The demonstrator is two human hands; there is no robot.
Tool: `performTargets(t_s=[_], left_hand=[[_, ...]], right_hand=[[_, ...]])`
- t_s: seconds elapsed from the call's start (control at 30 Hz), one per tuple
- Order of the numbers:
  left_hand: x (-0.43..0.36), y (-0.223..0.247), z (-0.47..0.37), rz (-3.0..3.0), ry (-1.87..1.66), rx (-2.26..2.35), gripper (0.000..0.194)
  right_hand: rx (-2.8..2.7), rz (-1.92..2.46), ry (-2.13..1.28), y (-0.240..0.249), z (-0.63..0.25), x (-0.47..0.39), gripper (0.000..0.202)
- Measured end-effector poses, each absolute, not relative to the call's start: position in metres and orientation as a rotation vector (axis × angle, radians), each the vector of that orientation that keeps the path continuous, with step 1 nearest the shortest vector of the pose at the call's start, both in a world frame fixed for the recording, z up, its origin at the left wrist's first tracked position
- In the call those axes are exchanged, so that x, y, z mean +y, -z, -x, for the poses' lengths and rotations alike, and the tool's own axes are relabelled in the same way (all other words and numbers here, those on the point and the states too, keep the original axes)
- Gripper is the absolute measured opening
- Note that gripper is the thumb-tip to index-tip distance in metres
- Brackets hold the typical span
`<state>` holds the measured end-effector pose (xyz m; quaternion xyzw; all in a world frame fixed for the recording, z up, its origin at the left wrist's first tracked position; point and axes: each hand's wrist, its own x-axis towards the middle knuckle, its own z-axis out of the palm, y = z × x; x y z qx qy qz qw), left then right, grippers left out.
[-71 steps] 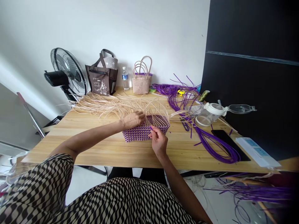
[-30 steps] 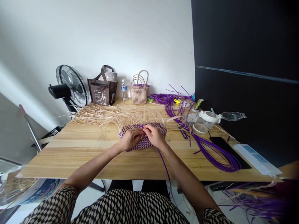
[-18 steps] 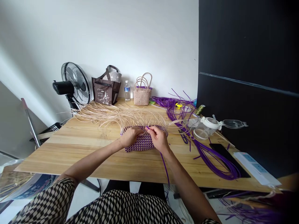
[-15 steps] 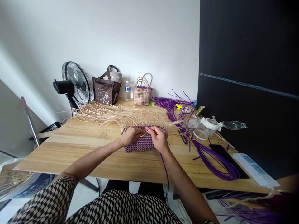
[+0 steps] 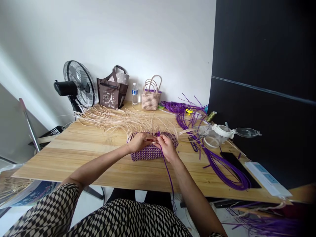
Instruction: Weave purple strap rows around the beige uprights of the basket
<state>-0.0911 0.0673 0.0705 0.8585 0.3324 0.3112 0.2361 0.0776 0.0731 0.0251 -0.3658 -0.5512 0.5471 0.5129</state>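
Woven basket [image 5: 148,153] near-centre on worktop [image 5: 86,144]. Right hand [image 5: 166,146] clamped on purple strand [image 5: 167,168] above it; left hand [image 5: 141,142] just beside, cannot tell if gripping, probably steadying. Pale strands [image 5: 111,117] spread far left, presumably for clearance.

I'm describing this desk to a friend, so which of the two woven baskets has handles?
The beige basket at the back, beside the water bottle. Looped handles rise above it; the purple-patterned basket in front has loose pale strands instead.
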Motion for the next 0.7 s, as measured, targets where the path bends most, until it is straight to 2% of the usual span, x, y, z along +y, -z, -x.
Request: performTargets(t_s=[0.3, 0.53, 0.7], left_hand=[[0.074, -0.078, 0.092, -2.527, -0.737, 0.766, 0.02], [0.068, -0.071, 0.091, -2.344, -0.818, 0.911, 0.014], [0.057, -0.07, 0.09, -2.36, -0.869, 0.958, 0.019]], right_hand=[[-1.481, 0.855, -1.283, -0.029, -0.083, 0.076, 0.033], [-2.05, 1.014, -0.42, -0.044, -0.09, 0.067, 0.018], [-2.197, 1.018, -0.416, -0.048, -0.086, 0.065, 0.017]])
